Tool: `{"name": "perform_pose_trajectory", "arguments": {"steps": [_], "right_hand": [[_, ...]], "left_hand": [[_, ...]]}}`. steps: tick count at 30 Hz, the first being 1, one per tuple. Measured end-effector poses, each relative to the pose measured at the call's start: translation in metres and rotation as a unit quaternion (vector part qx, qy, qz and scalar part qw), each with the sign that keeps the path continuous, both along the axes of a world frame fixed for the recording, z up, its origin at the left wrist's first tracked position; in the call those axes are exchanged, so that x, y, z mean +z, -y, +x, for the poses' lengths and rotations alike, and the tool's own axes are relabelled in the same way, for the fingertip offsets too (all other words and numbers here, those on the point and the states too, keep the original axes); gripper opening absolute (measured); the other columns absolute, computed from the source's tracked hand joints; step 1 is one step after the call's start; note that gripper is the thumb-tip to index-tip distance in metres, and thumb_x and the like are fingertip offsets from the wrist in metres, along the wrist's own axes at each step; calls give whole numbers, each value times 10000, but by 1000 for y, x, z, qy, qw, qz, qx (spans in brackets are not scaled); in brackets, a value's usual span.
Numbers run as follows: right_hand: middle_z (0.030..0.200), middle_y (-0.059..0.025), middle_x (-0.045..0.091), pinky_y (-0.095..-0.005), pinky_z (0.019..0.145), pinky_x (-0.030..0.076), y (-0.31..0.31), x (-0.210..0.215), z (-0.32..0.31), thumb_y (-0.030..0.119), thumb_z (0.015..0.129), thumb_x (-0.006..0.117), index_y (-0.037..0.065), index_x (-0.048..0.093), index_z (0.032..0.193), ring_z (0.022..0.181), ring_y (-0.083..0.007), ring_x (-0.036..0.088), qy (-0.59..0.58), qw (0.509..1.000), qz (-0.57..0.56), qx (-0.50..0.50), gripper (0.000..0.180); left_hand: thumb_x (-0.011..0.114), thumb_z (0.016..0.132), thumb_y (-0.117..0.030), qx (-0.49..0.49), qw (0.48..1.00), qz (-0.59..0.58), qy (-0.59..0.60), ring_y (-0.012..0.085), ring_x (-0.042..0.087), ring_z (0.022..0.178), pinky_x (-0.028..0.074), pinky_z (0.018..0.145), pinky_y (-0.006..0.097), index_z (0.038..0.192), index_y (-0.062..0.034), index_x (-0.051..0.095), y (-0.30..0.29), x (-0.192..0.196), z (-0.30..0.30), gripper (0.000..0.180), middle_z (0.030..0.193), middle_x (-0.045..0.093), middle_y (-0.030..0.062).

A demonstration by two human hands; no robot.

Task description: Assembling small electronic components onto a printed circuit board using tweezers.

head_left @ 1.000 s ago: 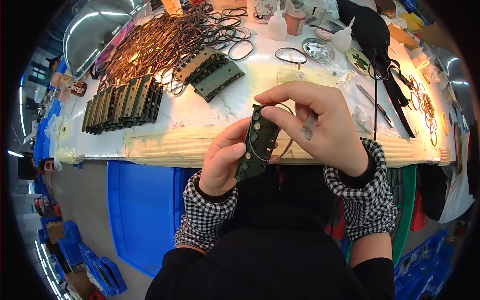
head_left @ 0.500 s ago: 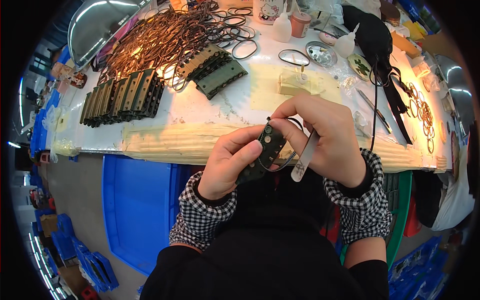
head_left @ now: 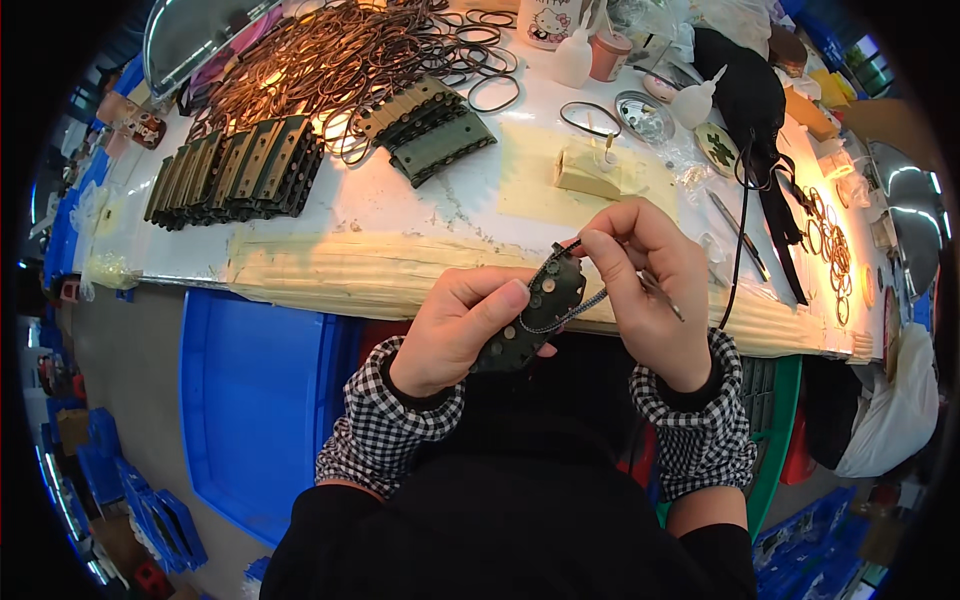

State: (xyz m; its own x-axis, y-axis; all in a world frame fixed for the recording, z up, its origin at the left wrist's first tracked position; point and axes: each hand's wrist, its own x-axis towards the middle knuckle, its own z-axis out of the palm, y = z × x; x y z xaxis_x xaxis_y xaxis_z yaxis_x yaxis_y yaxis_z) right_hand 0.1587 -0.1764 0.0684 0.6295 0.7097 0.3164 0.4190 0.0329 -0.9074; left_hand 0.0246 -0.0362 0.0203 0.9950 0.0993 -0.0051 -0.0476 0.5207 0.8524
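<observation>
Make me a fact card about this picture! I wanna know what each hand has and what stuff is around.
Left hand: holding a dark green strip with round studs
Right hand: pinching a thin cord, with a thin metal tool also in its grip
Cord: curves in a loop across the strip
Table, left: a row of green and tan pieces
Table, back: a big heap of brown loops
Table, right: a white bottle with a pointy spout
Below table, left: a blue bin

The white cup (head_left: 546,25) bears printed lettering (head_left: 552,3) near the upper picture edge
</observation>
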Motion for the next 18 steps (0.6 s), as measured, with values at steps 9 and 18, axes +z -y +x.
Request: {"name": "perform_pose_trajectory", "arguments": {"steps": [9,18], "right_hand": [[739,-18,630,-183,499,405,2,0,-5,19,876,663,-12,625,918,603,-12,562,58,998,-9,-5,65],[689,-40,609,-220,463,392,3,-4,-12,-9,829,694,6,643,878,500,-64,513,169,984,-3,-56,72]], "left_hand": [[563,976,-186,21,999,27,2,145,658,776,563,709,273,1119,81,638,4,2,1,312,934,685,119],[584,961,-139,20,1000,14,13,132,653,800,553,714,259,1142,66,633,7,2,2,279,980,685,100]]}}
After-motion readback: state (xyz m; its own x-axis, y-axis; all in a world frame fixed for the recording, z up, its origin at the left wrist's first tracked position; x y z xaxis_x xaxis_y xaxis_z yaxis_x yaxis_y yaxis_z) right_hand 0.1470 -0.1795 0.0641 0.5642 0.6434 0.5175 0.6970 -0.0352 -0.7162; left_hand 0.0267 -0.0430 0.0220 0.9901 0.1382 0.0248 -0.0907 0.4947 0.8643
